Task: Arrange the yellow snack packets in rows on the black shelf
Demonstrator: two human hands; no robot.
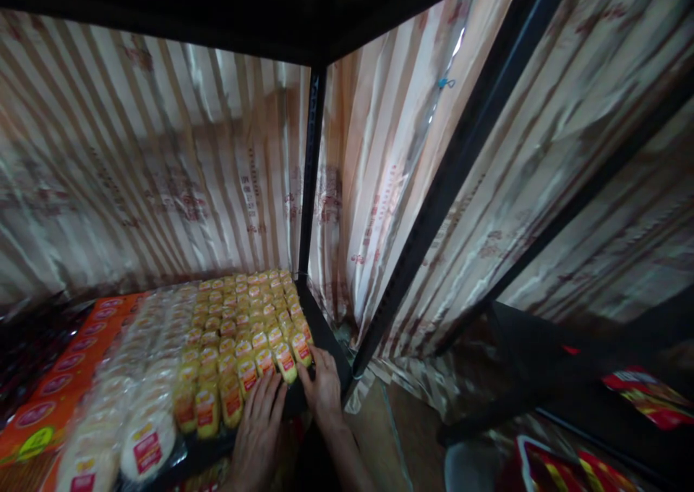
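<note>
Both my hands rest at the front edge of a black shelf (325, 337). My left hand (259, 423) lies flat with its fingers spread, touching the front row of yellow snack packets (243, 333). My right hand (324, 387) is next to it at the shelf's front right corner; its fingers curl against the foremost yellow packet (285, 362). I cannot make out whether the right hand grips that packet or only pushes on it.
Left of the yellow packets stand rows of pale round packets (142, 405), then orange boxes (59, 383). Black shelf posts (309, 181) frame the bay. A striped plastic sheet (178, 160) hangs behind. Red packets (645, 394) lie on a lower shelf at right.
</note>
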